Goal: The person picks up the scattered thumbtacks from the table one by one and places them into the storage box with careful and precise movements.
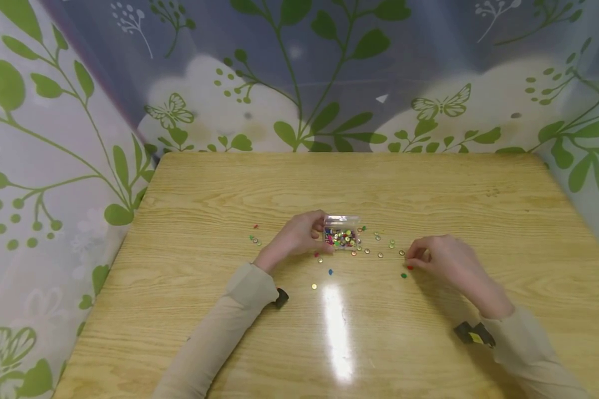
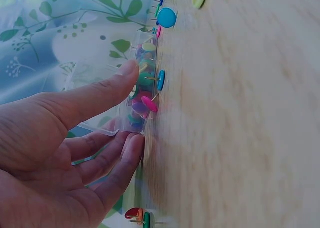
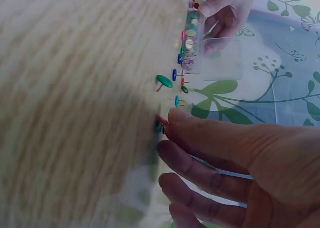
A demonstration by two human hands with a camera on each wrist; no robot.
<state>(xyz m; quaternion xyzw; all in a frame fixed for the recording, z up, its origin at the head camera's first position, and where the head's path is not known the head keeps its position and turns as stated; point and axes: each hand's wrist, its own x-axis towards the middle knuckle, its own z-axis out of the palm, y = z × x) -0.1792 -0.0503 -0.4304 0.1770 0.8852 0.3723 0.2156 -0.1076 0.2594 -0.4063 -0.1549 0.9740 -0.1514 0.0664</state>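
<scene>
Gripping a clear rectangular plastic box (image 1: 342, 220) is the left hand (image 1: 298, 234). Right hand (image 1: 445, 261), pinch unclear, meets a red round-headed tack (image 1: 410, 267) right of it; tack likely light, stiff, slippery: take the rim.

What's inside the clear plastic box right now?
The clear plastic box, lid open, holds a heap of thumbtacks, some yellow, green and pink. Anything beneath the top layer can't be seen, and the left hand covers part of the box's left end.
</scene>
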